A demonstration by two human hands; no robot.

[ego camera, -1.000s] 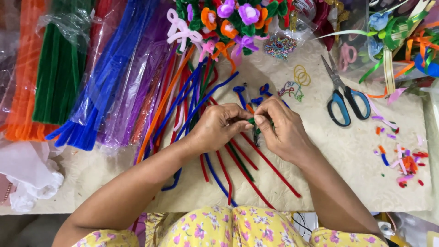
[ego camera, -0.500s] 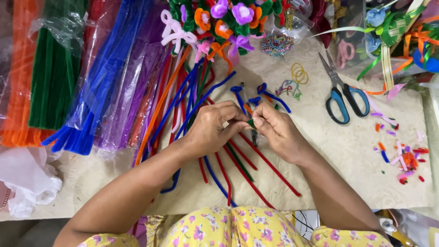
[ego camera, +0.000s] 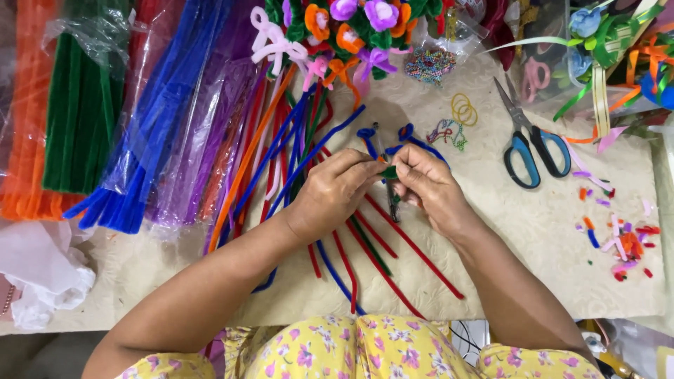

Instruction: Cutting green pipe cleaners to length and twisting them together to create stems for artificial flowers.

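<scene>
Head view, looking straight down at the table: I see the left hand [ego camera: 335,195] and the right hand [ego camera: 427,186] meeting fingertip to fingertip at the centre of the cream cloth [ego camera: 533,231]. Both are pinched narrow on the same small green piece [ego camera: 390,171] — a bit of green pipe-cleaner stem, as far as I can tell — which sits exactly between the two thumbs, above the palms and not resting on the cloth. From that pinch a thin dark stem [ego camera: 394,205] hangs down past the right palm, and a blue looped pipe-cleaner shape [ego camera: 406,133] rises just beyond the fingertips. Under the wrists lie loose red pipe cleaners [ego camera: 414,249] and blue pipe cleaners [ego camera: 337,277], fanned out toward the person's yellow flowered dress [ego camera: 337,351]. Well apart to the right — blue-handled scissors [ego camera: 535,151], lying flat with blades pointing up-left, and beyond them a scatter of coloured offcuts [ego camera: 621,242]. Near the scissors sit yellow rubber bands [ego camera: 464,110]. To the left, bagged bundles of blue stems [ego camera: 151,140] and green stems [ego camera: 77,119]; at the top, a bunch of finished pipe-cleaner flowers [ego camera: 351,24].
</scene>
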